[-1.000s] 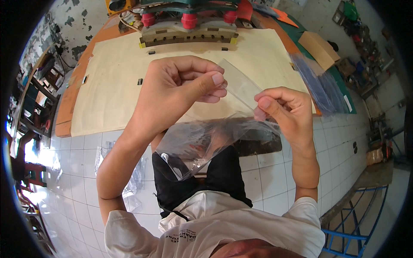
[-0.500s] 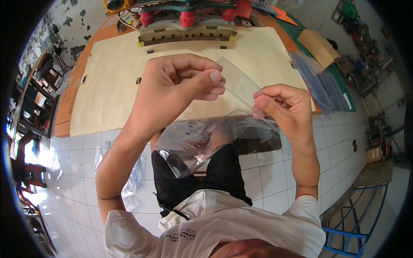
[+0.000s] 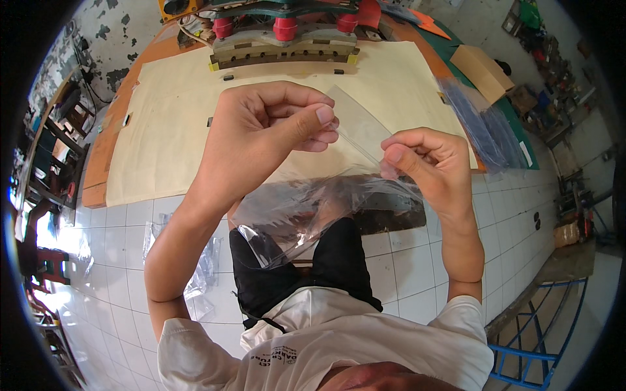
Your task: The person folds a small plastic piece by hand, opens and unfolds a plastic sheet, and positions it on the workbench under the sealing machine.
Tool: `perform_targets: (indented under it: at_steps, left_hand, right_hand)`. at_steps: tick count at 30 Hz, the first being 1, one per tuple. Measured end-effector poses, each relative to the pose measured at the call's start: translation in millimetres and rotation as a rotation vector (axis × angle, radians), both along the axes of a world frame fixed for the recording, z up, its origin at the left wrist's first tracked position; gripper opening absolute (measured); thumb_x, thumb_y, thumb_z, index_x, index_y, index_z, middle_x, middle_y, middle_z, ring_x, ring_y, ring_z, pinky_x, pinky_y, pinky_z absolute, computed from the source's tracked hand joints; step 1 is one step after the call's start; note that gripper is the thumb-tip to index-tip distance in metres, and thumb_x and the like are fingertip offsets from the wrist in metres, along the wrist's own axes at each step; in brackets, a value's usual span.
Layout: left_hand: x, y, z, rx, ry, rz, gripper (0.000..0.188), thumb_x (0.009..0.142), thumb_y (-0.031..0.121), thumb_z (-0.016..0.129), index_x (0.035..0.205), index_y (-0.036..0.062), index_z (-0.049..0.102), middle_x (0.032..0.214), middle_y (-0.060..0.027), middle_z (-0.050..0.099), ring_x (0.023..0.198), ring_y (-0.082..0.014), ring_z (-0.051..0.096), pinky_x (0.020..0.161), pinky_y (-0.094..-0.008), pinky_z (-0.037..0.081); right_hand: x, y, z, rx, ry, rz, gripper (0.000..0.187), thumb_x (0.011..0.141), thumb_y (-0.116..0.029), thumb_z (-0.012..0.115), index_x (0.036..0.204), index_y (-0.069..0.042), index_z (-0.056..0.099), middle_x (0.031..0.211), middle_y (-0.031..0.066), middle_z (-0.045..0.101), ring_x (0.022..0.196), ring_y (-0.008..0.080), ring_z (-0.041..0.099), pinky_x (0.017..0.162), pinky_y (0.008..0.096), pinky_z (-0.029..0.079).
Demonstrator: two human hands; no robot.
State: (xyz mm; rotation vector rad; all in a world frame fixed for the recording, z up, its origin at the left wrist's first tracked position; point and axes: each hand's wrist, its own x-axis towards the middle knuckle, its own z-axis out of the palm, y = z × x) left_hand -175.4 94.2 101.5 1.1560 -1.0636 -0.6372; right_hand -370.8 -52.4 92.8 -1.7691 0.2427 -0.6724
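Between my hands stretches a sheet of clear plastic film (image 3: 287, 212), with its lower part hanging in glossy folds above my lap. Thumb and fingers of my left hand (image 3: 277, 124) pinch its upper edge. Lower and to the right, my right hand (image 3: 427, 166) pinches the same edge. A flat, see-through strip of the film (image 3: 358, 117) stands up beyond my fingertips, over the cream sheet (image 3: 169, 130) that covers the table. Whether the film is one layer or more, I cannot tell.
At the table's far side stands a machine with a heavy metal bar (image 3: 283, 52) and red cylinders. Clear plastic sheets (image 3: 479, 130) are stacked at the right, near a cardboard box (image 3: 482, 72). More crumpled plastic (image 3: 202, 274) lies on the tiled floor at the left.
Both hands have shifted very slightly left, still pinching the film. The strip between them bends a little more, and the hanging folds have moved slightly.
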Motion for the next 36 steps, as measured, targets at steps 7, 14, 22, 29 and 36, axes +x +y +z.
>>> perform_targets:
  at_steps: [7, 14, 22, 29, 36]
  left_hand:
    - [-1, 3, -1, 0.001, -0.018, 0.025, 0.019, 0.091, 0.009, 0.066, 0.103, -0.0069, 0.066, 0.087, -0.0156, 0.071, 0.079, -0.021, 0.072, 0.071, -0.031, 0.061]
    - [-2, 4, -3, -0.001, -0.032, 0.026, 0.019, 0.091, 0.007, 0.066, 0.102, -0.0078, 0.065, 0.087, -0.0154, 0.071, 0.079, -0.0199, 0.071, 0.071, -0.0305, 0.061]
    - [-24, -1, -7, 0.086, -0.158, 0.012, 0.016, 0.091, 0.005, 0.066, 0.1, -0.0086, 0.066, 0.086, -0.0123, 0.07, 0.077, -0.0161, 0.07, 0.071, -0.0265, 0.06]
    - [-36, -5, -4, 0.096, -0.177, 0.046, 0.014, 0.091, 0.005, 0.067, 0.097, -0.0072, 0.069, 0.087, -0.0105, 0.071, 0.078, -0.0123, 0.068, 0.072, -0.0248, 0.059]
    - [-36, -7, -7, 0.091, -0.168, 0.029, 0.014, 0.091, 0.005, 0.067, 0.098, -0.0071, 0.069, 0.088, -0.0102, 0.071, 0.078, -0.012, 0.068, 0.072, -0.0245, 0.059]
  right_hand:
    - [0, 1, -2, -0.012, 0.02, -0.008, 0.016, 0.089, -0.006, 0.069, 0.098, 0.008, 0.068, 0.081, 0.0105, 0.07, 0.07, 0.0116, 0.066, 0.065, 0.0235, 0.055]
    - [1, 3, -3, -0.023, 0.026, -0.016, 0.016, 0.091, -0.008, 0.067, 0.096, 0.007, 0.066, 0.076, 0.0099, 0.068, 0.067, 0.0122, 0.064, 0.064, 0.0236, 0.052]
    - [10, 18, 3, -0.004, -0.017, -0.007, 0.016, 0.091, -0.006, 0.066, 0.101, 0.007, 0.065, 0.085, 0.0069, 0.069, 0.078, 0.0076, 0.063, 0.072, 0.0215, 0.052]
    - [14, 23, 1, -0.187, -0.126, -0.109, 0.015, 0.092, -0.007, 0.066, 0.098, 0.007, 0.068, 0.084, 0.0073, 0.069, 0.076, 0.0077, 0.063, 0.069, 0.0216, 0.052]
    - [14, 22, -2, -0.183, -0.148, -0.119, 0.014, 0.092, -0.006, 0.064, 0.095, 0.007, 0.068, 0.081, 0.006, 0.069, 0.074, 0.008, 0.063, 0.067, 0.0214, 0.052]
